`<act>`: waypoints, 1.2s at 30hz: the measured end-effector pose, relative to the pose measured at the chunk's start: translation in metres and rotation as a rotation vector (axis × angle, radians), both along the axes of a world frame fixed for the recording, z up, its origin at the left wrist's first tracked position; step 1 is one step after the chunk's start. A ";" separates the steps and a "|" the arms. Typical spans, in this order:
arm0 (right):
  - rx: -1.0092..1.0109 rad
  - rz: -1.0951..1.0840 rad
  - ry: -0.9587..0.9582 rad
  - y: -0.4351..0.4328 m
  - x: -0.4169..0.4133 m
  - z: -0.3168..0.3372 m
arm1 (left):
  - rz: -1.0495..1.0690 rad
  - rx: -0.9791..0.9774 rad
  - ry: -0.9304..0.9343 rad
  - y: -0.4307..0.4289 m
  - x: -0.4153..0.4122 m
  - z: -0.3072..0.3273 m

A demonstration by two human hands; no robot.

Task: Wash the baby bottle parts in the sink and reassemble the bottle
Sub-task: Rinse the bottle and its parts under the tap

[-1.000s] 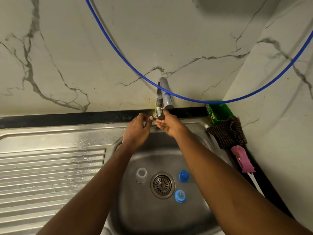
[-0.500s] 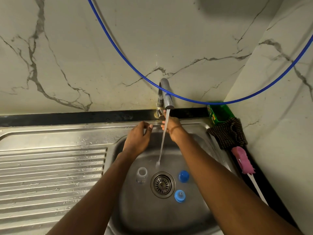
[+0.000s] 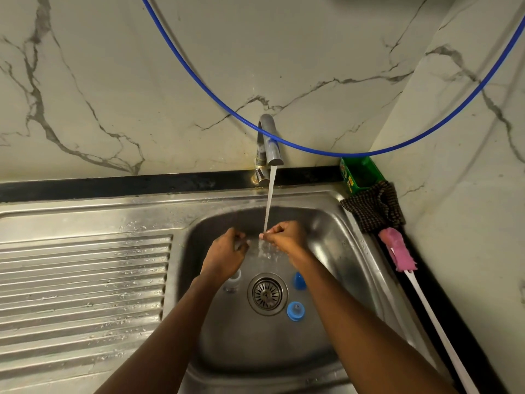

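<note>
Two hands under tap stream: left hand, right hand, fingers curled, contents cannot be told. Clear bottle, blue cap, second blue cap beside drain. Green box print illegible.

nothing properly readable here tbh. only a printed label on the side of the green box tucked in the corner, red and yellow blotches on it, way too small and blurry to make out a single word. maybe a dark sticker on the stem of the tap too, equally illegible.
</note>
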State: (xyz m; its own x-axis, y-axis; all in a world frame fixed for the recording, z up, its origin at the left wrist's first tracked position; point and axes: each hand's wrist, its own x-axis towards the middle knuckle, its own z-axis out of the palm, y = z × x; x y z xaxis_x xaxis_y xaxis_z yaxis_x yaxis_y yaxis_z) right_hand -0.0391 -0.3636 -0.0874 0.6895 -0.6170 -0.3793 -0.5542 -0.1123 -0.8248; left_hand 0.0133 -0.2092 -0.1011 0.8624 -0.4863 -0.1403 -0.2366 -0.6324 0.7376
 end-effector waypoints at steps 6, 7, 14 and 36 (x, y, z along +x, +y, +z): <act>-0.174 0.006 0.076 0.002 -0.026 -0.029 | -0.080 0.302 0.132 0.022 -0.014 -0.048; -0.183 -0.005 0.079 0.002 -0.029 -0.031 | -0.078 0.317 0.149 0.025 -0.016 -0.054; -0.153 -0.060 0.060 -0.003 -0.041 -0.040 | -0.003 0.247 0.110 0.023 -0.010 -0.079; -0.132 -0.094 -0.126 -0.029 -0.013 -0.003 | 0.020 -0.028 0.005 -0.037 0.005 -0.017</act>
State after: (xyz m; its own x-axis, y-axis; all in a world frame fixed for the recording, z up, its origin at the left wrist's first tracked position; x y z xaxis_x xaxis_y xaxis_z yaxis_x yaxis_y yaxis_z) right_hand -0.0520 -0.3925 -0.0904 0.6636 -0.7194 -0.2053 -0.4606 -0.1767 -0.8699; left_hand 0.0180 -0.2466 -0.1179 0.8713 -0.4729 -0.1310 -0.2207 -0.6161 0.7561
